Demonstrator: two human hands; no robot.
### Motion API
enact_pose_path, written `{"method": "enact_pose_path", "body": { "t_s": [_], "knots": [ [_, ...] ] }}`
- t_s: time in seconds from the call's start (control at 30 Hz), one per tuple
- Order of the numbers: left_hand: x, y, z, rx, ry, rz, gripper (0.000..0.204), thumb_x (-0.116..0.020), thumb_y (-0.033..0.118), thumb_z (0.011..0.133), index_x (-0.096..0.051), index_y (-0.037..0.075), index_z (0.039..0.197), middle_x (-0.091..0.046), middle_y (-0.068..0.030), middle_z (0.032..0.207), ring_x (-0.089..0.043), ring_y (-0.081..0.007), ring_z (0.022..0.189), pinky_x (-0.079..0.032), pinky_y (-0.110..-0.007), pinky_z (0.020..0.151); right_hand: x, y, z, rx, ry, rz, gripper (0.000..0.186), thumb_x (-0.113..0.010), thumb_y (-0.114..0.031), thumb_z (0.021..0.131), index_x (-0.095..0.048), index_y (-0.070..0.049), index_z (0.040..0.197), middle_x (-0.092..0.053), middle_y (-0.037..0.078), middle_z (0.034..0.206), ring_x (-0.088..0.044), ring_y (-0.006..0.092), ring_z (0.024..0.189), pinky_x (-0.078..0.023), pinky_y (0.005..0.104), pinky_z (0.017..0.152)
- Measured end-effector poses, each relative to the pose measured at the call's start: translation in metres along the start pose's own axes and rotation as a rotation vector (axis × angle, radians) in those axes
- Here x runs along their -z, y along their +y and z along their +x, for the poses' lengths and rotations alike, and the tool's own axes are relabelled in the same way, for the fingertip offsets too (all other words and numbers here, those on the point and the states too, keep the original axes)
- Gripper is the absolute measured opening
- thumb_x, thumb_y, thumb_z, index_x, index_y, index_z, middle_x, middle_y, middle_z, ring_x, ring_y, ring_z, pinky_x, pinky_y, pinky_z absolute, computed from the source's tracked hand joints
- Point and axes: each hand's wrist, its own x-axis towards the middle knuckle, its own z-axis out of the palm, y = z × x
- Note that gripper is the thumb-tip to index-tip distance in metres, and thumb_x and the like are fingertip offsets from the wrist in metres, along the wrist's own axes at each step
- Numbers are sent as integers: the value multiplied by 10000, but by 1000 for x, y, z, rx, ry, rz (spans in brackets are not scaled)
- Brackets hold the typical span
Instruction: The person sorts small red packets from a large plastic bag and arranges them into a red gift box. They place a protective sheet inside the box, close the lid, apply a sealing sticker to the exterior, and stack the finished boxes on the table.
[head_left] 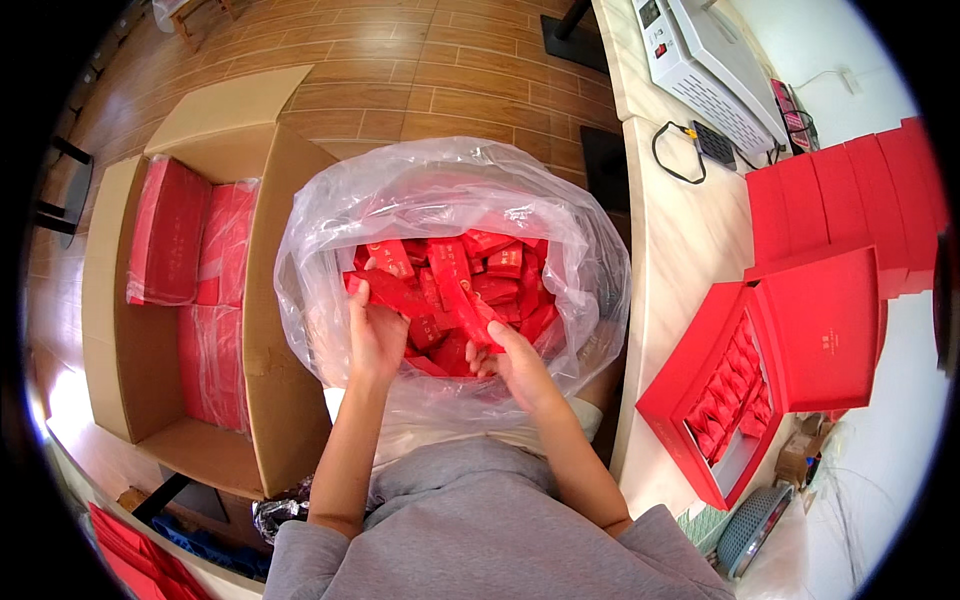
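Note:
A large clear plastic bag stands open in front of me, with many small red foil packets heaped inside. Over the heap, my left hand closes its thumb and fingers on a red packet. Closer to the bag's right side, my right hand grips the lower end of another red packet, which slants up and left. To the right lies an open red gift box, partly filled with rows of similar red packets.
On my left, an open cardboard box holds red boxes in clear wrap. The pale worktop to the right carries stacked red boxes, a white machine and a black device with a cable. A grey-blue basket sits at lower right.

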Motion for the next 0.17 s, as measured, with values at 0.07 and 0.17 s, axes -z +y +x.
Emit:
{"method": "enact_pose_path", "body": {
  "t_s": [0.07, 0.17],
  "knots": [
    [4, -2, -4, 13, -68, 22, 531, -558, 327, 900, -394, 148, 1372, -560, -70, 1177, -519, -190, 1109, -417, -378, 962, -5, 3, -1, -111, -176, 229, 579, -401, -544, 912, -547, -27, 1130, -589, 75, 802, -552, 190, 700, -447, 271, 610],
    [10, -3, -10, 29, -191, 65, 674, -602, 318, 859, -293, 161, 1438, -556, -77, 1189, -510, -228, 1135, -343, -401, 1061, -5, 5, 2, -267, -451, 551, 623, -377, -577, 909, -546, -24, 1140, -586, 81, 803, -552, 202, 697, -449, 275, 606]
  ]
}}
